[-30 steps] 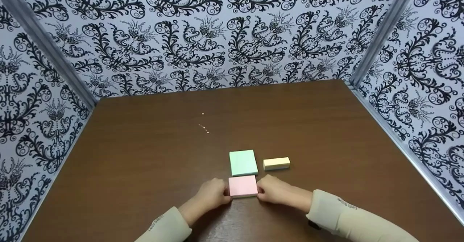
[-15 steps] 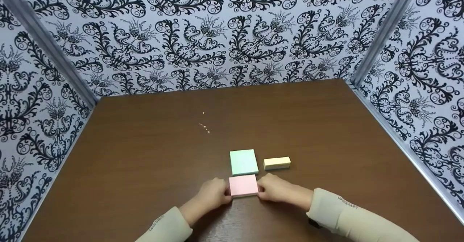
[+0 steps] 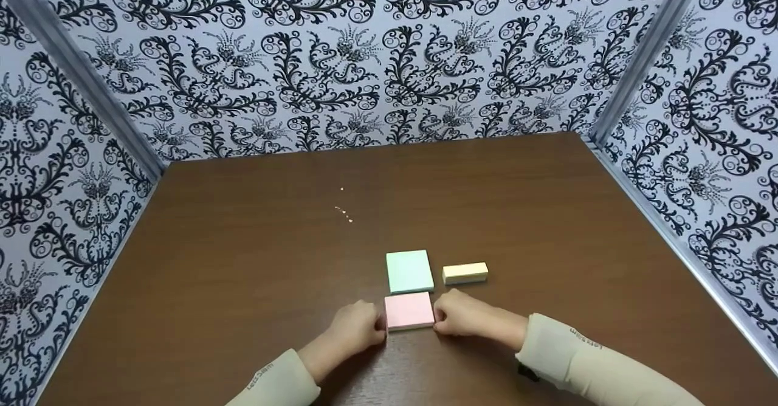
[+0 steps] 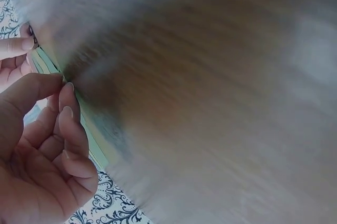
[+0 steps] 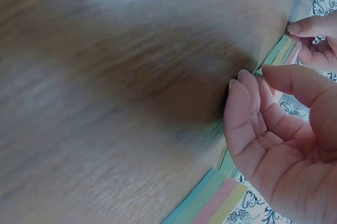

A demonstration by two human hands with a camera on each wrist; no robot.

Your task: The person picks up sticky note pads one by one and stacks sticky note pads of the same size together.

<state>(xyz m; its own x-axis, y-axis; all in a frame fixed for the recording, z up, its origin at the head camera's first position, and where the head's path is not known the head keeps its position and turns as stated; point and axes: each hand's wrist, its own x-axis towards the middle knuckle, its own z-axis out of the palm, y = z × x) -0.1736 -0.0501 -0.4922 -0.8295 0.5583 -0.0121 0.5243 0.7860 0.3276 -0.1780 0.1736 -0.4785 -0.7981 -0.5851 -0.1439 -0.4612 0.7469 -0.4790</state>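
A pink-topped sticky note stack lies flat on the brown table, with green and yellow layers along its edge in the wrist views. My left hand is at its left side, fingers loosely curled and thumb tip close to the fingertips in the left wrist view. At the stack's right side is my right hand, its curled fingers slightly apart from the thumb in the right wrist view. Both hands are at the stack's edges; whether the fingertips still touch it is hard to see. A mint-green stack lies just behind the pink one.
To the right, a narrow yellow-topped block of layered coloured paper stands behind my right hand. Small pale specks mark the table farther back. Black-and-white patterned walls enclose its back and sides.
Both thumbs have drawn back slightly from the pink stack's near corners, where they gripped it earlier. The stacks have kept their places; the whole view has shifted very slightly.
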